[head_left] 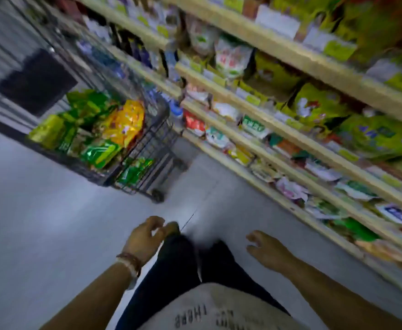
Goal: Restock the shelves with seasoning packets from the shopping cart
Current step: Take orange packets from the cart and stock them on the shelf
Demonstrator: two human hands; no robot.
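The picture is blurred by motion. A dark wire shopping cart (157, 129) stands ahead on the left, piled with green and yellow seasoning packets (100, 129). Wooden shelves (254, 110) run along the right, packed with green, white and red packets. My left hand (147, 236) hangs low in front of my leg with loosely curled fingers and holds nothing; a bracelet sits on its wrist. My right hand (266, 248) hangs low on the right, fingers relaxed, empty. Both hands are well short of the cart.
Grey floor (52, 222) spreads between me and the cart. A metal roller shutter with a dark panel (33, 82) closes the far left. My dark trousers and light shirt fill the bottom centre.
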